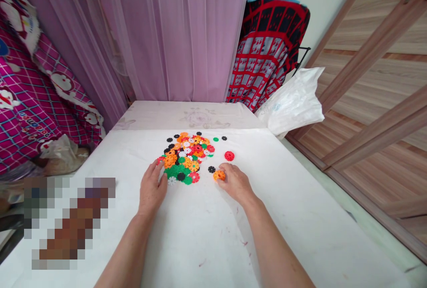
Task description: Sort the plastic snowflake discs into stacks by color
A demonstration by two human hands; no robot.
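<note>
A pile of flat, notched plastic discs in orange, green, red, black and white lies on the white-covered table. At the pile's left edge is my left hand, its thumb and fingers apart beside orange and red discs. My right hand is to the right of the pile, with thumb and fingers closed on an orange disc. A black disc lies just left of that one. Beyond my right hand sits a red disc, apart from the pile.
A white plastic bag stands at the table's back right corner, near a chair draped in red and black cloth. Purple curtains hang behind the table. A pixelated patch covers something on the left.
</note>
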